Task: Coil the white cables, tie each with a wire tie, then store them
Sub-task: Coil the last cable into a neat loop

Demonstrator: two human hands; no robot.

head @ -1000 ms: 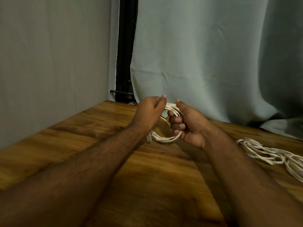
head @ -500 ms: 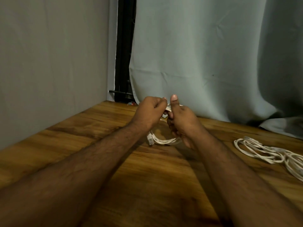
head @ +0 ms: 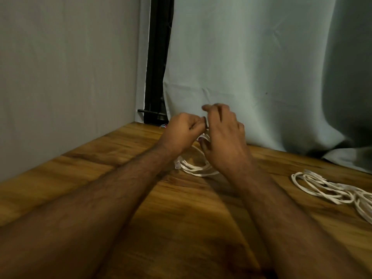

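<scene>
Wooden table [head: 124,198] carries loose cables [head: 330,186] at three o'clock, while left hand [head: 184,130] pinches the coil [head: 198,168] for tying, right hand [head: 223,135] fingers loosely spread.

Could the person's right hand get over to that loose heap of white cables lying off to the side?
Probably yes. The loose heap of white cables lies on the bare wooden table on the right hand's own side, nothing between them. That hand is busy at the coiled white cable, though.
</scene>
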